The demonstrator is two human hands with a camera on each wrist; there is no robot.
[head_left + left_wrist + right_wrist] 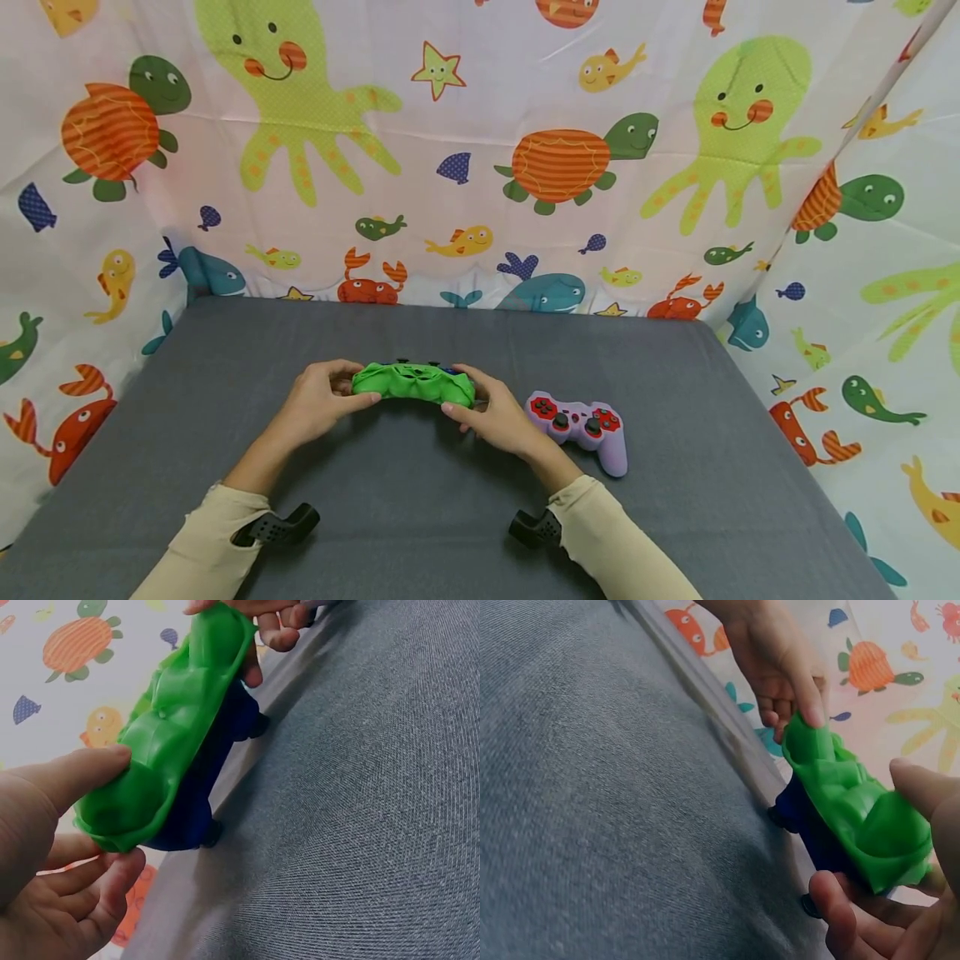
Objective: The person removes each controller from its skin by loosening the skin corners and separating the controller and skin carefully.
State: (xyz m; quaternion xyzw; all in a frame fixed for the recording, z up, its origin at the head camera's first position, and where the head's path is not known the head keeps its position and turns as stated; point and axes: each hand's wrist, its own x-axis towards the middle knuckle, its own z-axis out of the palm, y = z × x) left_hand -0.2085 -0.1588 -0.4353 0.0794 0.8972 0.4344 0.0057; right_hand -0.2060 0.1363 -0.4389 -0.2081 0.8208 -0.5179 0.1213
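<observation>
- Working the green cover (pixel 414 383) on or off a blue game controller (pixel 187 821), maybe.
- Left hand (pixel 318 406) and right hand (pixel 501 418) grip its ends over the worktop (pixel 412 500).
- Next probably needs steady, even hands.

Table (pixel 405 517), grey woven fabric top, straight far edge, soft shadows across its middle, lilac controller (pixel 576 423) lying directly on it, right of centre, red button areas and dark sticks facing up, right grip pointing toward the near side
</observation>
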